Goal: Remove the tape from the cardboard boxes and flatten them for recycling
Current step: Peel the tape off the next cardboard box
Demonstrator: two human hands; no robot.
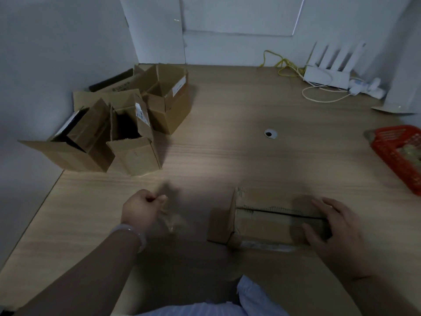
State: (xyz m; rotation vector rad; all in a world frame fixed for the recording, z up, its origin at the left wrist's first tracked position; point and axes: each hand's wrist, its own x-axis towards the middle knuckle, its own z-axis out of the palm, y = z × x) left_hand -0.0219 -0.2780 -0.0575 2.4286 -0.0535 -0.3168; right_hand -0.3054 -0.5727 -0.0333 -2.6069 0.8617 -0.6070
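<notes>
Low in the frame, right of centre, a small box (268, 224) lies on the wooden worktop (227, 156). Its top seam is split open along a dark line, and a flap sticks out at its left end. The right hand (335, 229) grips the box's right end, fingers (323, 205) bent over the top and the thumb against the near face.

At lower left the left hand (145, 208) is lifted off the worktop, well apart from the box. Its thumb and fingers are curled tight, pinching a strip of clear tape (169, 221) that hangs below them, blurred.

In the upper left, in the corner by the wall, stands a huddle of open boxes (127, 119) with their flaps up, touching one another. A red basket (396, 151) sits at the right edge. A white router (328, 74) and a yellow cable (282, 65) lie at the upper right. A round cable hole (270, 133) is in the middle of the worktop.
</notes>
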